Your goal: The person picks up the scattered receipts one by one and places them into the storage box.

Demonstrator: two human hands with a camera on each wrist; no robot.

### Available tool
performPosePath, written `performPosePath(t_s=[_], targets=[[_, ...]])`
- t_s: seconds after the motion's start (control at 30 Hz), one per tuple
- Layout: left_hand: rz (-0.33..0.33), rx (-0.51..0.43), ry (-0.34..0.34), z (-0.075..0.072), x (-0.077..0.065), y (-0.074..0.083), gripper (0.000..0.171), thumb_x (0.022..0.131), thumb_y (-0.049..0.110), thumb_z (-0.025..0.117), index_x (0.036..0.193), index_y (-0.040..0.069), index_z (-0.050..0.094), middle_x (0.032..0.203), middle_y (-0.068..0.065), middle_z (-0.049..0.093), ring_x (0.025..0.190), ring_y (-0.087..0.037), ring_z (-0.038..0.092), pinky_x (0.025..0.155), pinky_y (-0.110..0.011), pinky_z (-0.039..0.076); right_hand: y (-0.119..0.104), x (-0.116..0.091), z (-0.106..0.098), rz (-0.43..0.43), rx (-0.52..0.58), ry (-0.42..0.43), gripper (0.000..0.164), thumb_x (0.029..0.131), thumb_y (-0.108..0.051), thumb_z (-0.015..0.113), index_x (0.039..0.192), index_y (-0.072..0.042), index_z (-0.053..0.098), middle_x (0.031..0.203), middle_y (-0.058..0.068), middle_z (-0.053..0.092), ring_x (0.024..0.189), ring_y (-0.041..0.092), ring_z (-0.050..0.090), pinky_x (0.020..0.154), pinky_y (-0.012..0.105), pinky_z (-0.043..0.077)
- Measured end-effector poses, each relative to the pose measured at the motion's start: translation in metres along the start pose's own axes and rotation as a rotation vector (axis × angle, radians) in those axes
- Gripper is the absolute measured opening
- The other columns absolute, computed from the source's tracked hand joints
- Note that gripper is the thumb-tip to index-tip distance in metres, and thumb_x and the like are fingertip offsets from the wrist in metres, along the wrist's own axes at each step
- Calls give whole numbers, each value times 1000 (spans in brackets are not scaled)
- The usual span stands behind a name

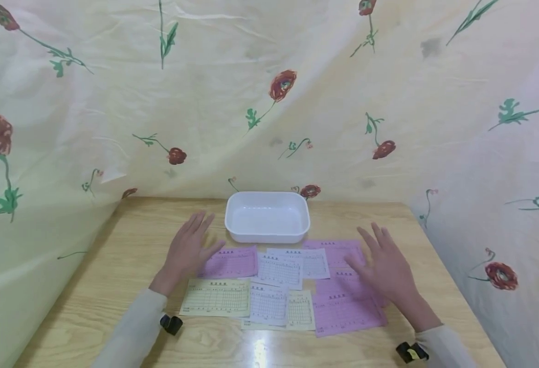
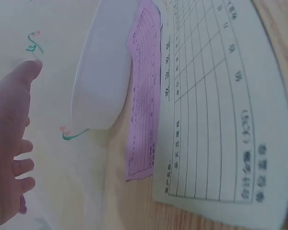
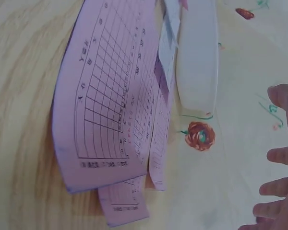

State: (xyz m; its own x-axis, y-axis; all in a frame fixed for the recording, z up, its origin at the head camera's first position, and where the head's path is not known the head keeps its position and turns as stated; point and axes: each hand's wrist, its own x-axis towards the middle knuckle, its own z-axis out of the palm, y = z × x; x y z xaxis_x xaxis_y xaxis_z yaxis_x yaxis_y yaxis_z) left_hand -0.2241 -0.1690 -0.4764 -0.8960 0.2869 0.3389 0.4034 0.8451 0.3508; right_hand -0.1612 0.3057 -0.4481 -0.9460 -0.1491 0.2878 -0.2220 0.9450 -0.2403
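Printed paper forms lie spread and partly overlapping on the wooden table: pink slips [image 1: 350, 312], yellow slips [image 1: 216, 297] and white slips [image 1: 269, 305]. Behind them stands a white rectangular tray [image 1: 267, 238]. My left hand [image 1: 187, 250], fingers spread and holding nothing, is over the left side near a pink slip [image 1: 230, 263]. On the other side my right hand [image 1: 387, 266] has its fingers spread too, above the right-hand pink slips. In the left wrist view a yellow slip [image 2: 216, 120] lies closest. The right wrist view shows stacked pink slips [image 3: 110, 96] with edges slightly lifted.
A cream cloth [image 1: 214, 102] with red flowers hangs behind the table and along both sides. The table [image 1: 113, 255] has a light wood grain, and its far edge runs just behind the tray. Dark wrist cameras are strapped at both sleeves.
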Motion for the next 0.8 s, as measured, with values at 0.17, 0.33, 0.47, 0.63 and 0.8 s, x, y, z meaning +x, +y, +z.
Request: performPosePath(t_s=[0.17,0.33,0.47,0.63,0.8], targets=[[-50,-120,25,9,7,0,81,94,53,68,155,7,41,164,-18,34,151,-39,31,122,-61,31,9,-2,0,82,129,-25,77,97,-54,63,155,-7,40,161,31,30,142,56,31,109,78,33],[-115,-266,19,20,14,0,83,91,48,75,155,7,41,163,-17,34,149,-41,34,121,-63,32,19,-2,0,133,240,-29,75,98,-48,66,154,-6,41,157,31,37,139,56,37,107,75,38],[-144,-346,16,27,19,-2,83,90,48,76,155,9,42,162,-17,37,149,-40,34,122,-63,31,28,2,2,161,328,-14,72,98,-44,68,153,-5,43,153,31,43,134,54,46,100,68,51],[-149,-464,12,34,27,-4,80,90,47,77,152,7,46,159,-19,42,147,-39,38,121,-59,34,36,6,1,219,416,-37,70,97,-41,70,153,-6,45,152,32,44,128,53,54,96,63,57],[-147,-555,2,40,32,-4,80,89,52,76,150,7,49,158,-19,43,142,-41,45,117,-55,43,47,10,7,243,443,-68,70,97,-43,70,152,-7,46,147,34,48,120,52,61,92,60,60]])
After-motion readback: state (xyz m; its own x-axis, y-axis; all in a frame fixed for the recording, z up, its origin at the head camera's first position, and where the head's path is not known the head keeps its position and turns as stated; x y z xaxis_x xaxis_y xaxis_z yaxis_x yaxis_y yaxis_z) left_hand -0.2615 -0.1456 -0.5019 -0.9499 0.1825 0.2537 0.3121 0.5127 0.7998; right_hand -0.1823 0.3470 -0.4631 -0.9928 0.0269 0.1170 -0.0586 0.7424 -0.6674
